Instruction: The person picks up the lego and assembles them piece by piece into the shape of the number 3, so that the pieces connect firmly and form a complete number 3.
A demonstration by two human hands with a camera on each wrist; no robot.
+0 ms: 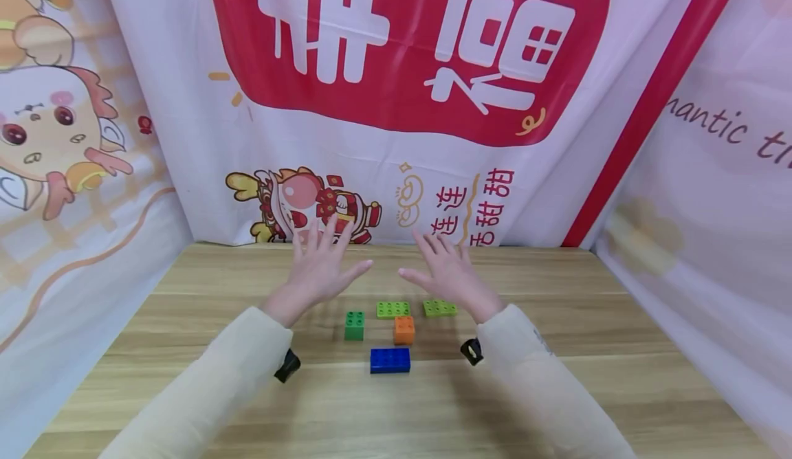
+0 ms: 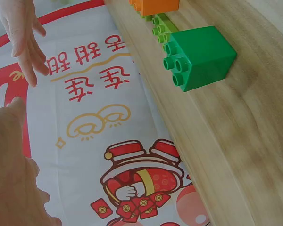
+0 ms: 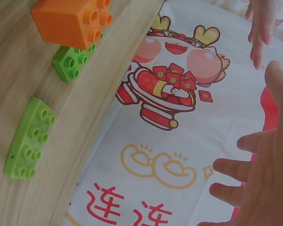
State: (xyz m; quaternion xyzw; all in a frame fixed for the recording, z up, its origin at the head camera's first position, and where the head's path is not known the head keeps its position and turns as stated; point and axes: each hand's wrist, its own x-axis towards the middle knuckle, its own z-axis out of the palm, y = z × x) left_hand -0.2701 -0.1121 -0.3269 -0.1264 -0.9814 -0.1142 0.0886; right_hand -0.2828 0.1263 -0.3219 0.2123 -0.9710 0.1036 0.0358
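Both hands hover above the table with fingers spread, holding nothing. In the head view my left hand (image 1: 318, 270) is up and left of a green building block (image 1: 355, 326). My right hand (image 1: 450, 275) floats over the right side, near a flat light-green block (image 1: 439, 308). A second flat light-green block (image 1: 392, 309) lies between the hands, behind an upright orange block (image 1: 404, 330). Closest to me is a blue block (image 1: 390, 361). The green block (image 2: 203, 59) stands apart from the left hand (image 2: 12, 165) in the left wrist view.
The blocks sit on a wooden table (image 1: 247, 404). A printed white and red cloth (image 1: 402, 108) hangs along its back edge, and cloth walls stand at left and right. Dark wrist straps (image 1: 471, 351) show below both cuffs.
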